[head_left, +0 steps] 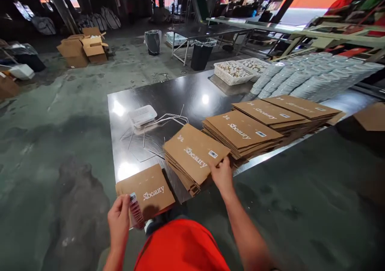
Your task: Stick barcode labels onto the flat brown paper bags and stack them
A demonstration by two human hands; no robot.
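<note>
My left hand (pixel 119 219) is closed around a small dark reddish object (pixel 136 210), held just in front of a single flat brown "beauty" carton (pixel 146 190) at the near corner of the steel table (pixel 180 94). My right hand (pixel 221 175) pinches the near edge of the top carton on the nearest stack of flat cartons (pixel 194 156). Two more stacks of the same cartons (pixel 243 132) (pixel 297 110) lie further right along the table edge.
A small white tray (pixel 142 115) and loose white straps (pixel 164 122) lie mid-table. White baskets (pixel 233 72) and rows of stacked grey lids (pixel 303 78) fill the far right. Beyond are bins (pixel 201 54), cardboard boxes (pixel 82 48) and wet concrete floor.
</note>
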